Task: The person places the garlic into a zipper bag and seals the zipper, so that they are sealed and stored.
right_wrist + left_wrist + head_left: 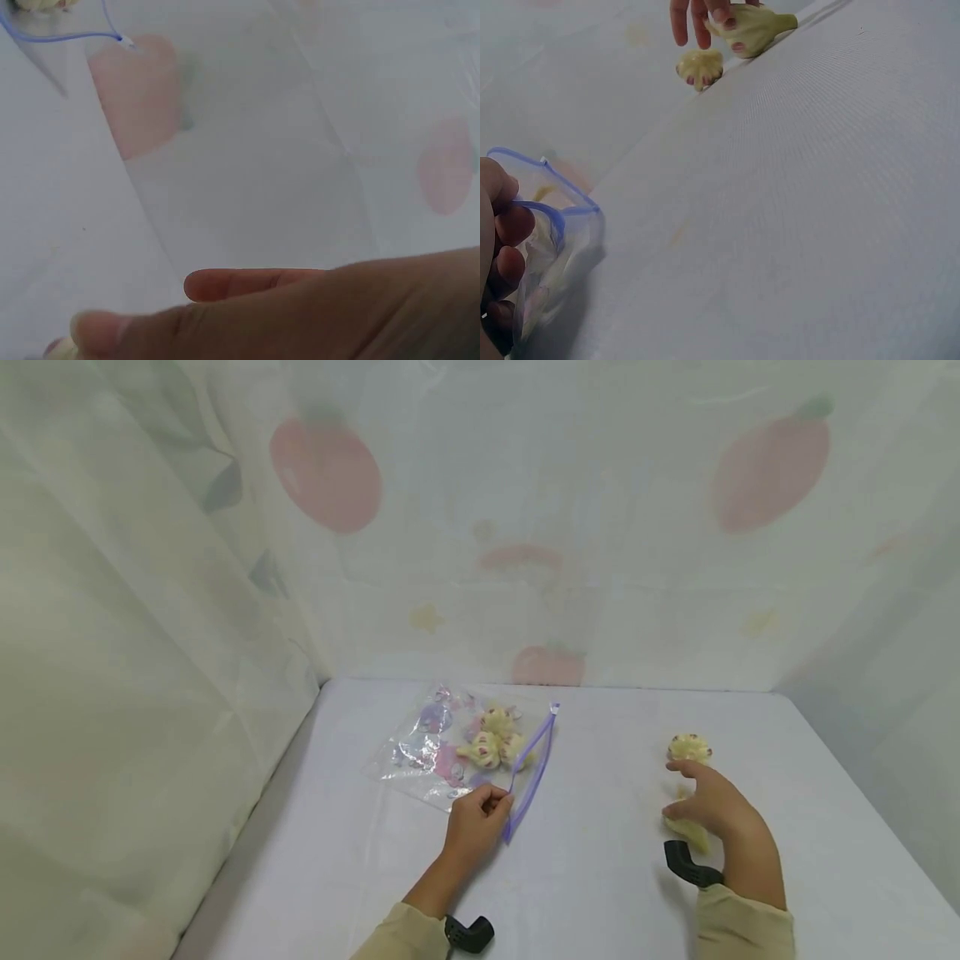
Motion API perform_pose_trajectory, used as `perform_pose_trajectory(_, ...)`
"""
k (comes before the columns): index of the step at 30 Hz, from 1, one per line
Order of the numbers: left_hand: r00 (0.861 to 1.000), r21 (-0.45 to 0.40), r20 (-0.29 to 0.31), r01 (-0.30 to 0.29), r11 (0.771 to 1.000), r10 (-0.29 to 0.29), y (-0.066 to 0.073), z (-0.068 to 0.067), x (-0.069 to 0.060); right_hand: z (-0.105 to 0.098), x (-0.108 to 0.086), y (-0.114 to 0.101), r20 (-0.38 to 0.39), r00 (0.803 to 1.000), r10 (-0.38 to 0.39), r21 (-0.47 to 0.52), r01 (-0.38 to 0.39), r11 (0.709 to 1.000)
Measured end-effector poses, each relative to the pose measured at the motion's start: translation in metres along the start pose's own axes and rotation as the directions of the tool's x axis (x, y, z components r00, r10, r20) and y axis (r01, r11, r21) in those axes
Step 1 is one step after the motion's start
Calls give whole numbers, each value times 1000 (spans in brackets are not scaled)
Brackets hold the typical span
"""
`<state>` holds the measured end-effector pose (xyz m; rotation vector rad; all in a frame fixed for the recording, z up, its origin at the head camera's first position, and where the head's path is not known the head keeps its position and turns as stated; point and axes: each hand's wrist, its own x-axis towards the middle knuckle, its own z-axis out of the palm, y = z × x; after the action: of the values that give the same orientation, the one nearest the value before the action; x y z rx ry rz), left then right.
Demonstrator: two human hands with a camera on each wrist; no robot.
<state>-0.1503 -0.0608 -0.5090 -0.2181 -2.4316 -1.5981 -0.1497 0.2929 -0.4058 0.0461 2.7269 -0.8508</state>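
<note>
A clear printed zip bag (420, 747) with a purple edge lies on the table, several pale yellow pieces with reddish spots (483, 749) inside it. My left hand (476, 827) pinches the near side of its parted purple opening; the left wrist view shows the fingers curled at the purple strip (555, 214). At the right, my right hand (720, 806) hovers with thumb and fingers spread around a yellow piece (692, 833), partly hidden below it; contact is unclear. Just beyond the fingers sits another yellow piece (688, 747), also in the left wrist view (700, 69).
The white table (585, 893) is bordered by a hanging pale cloth with fruit prints (630, 527) at the back and cloth sides at left (135, 693) and right. A black device (470, 935) is on the left wrist and another (690, 865) on the right.
</note>
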Motion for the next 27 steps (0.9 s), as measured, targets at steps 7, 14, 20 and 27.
perform_pose_trajectory(7,1000,-6,-3,-18,1000,18,-1,1,-1,11,9,1,-29,998,-53,25,54,998)
perform_pose_trajectory(14,1000,0,-4,-22,1000,22,-1,1,-1,26,18,-7,-59,991,-119,71,123,990)
perform_pose_trajectory(20,1000,-2,6,-9,1000,9,0,0,-1,40,26,-18,-12,994,-112,58,112,992)
perform_pose_trajectory(27,1000,-13,7,-3,1000,4,2,-1,-1,46,30,-26,9,996,-87,14,87,996)
